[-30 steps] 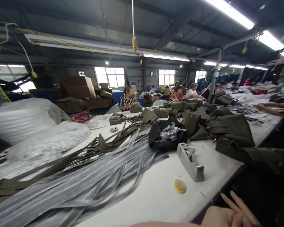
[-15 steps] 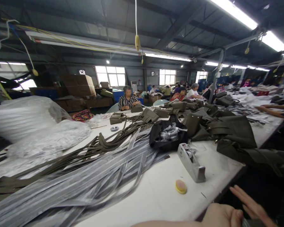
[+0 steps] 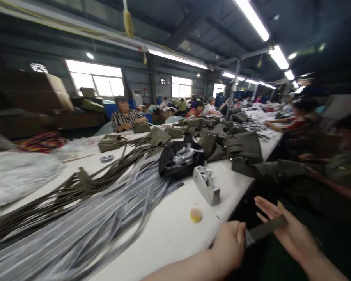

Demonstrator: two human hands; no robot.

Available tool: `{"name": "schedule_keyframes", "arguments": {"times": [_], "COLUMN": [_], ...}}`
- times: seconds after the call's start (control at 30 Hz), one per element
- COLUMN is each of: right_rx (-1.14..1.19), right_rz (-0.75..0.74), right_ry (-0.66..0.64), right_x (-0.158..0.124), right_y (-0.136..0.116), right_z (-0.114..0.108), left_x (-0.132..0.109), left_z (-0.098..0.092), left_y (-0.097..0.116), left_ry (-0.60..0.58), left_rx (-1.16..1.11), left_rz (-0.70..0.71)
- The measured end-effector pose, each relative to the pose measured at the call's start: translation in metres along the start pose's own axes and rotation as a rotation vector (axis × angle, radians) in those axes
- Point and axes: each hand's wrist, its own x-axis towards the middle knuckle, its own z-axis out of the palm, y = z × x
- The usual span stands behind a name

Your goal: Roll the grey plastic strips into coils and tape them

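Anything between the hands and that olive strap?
Nothing visible. The left hand is closed on one end of the olive strap; the other end lies against the open right hand. The tape dispenser and yellow disc sit apart on the white table.

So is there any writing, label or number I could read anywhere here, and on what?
None can be read. The tape dispenser, the strap between the left hand and right hand, and the cardboard boxes show no legible lettering; the whole picture is motion-blurred.
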Motion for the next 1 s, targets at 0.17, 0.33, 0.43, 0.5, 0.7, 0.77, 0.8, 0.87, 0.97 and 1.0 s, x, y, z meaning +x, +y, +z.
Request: {"name": "schedule_keyframes", "arguments": {"times": [0.17, 0.33, 0.43, 0.5, 0.7, 0.77, 0.8, 0.87, 0.97, 1.0], "right_rx": [0.067, -0.137, -0.032, 0.121, 0.086, -0.042, -0.085, -0.098, 0.079, 0.147], "right_rz": [0.055, 0.022, 0.053, 0.097, 0.047, 0.016, 0.011, 0.000, 0.006, 0.015], "right_ry": [-0.106, -0.323, -0.287, -0.136, -0.132, -0.294, -0.372, -0.440, -0.201, -0.099], "right_x": [-0.010, -0.033, -0.027, -0.011, 0.000, -0.016, -0.023, -0.029, -0.013, -0.005], "right_y": [-0.055, -0.060, -0.060, -0.066, -0.083, -0.081, -0.079, -0.078, -0.085, -0.089], "right_z": [0.005, 0.054, 0.052, 0.035, 0.023, 0.040, 0.049, 0.056, 0.043, 0.036], "left_x": [0.001, 0.019, 0.023, 0.021, 0.016, 0.019, 0.020, 0.020, 0.016, 0.014], "left_z": [-0.016, -0.022, -0.022, -0.021, -0.020, -0.022, -0.024, -0.026, -0.023, -0.022], "left_y": [0.011, 0.045, 0.047, 0.040, 0.039, 0.049, 0.053, 0.056, 0.046, 0.041], "left_ry": [-0.065, -0.032, 0.044, 0.074, 0.022, 0.039, 0.052, 0.086, 0.111, 0.093], "left_rx": [-0.142, -0.232, -0.182, -0.109, -0.109, -0.132, -0.136, -0.122, -0.064, -0.057], "left_rz": [0.010, 0.119, 0.142, 0.140, 0.060, 0.087, 0.108, 0.152, 0.178, 0.159]}}
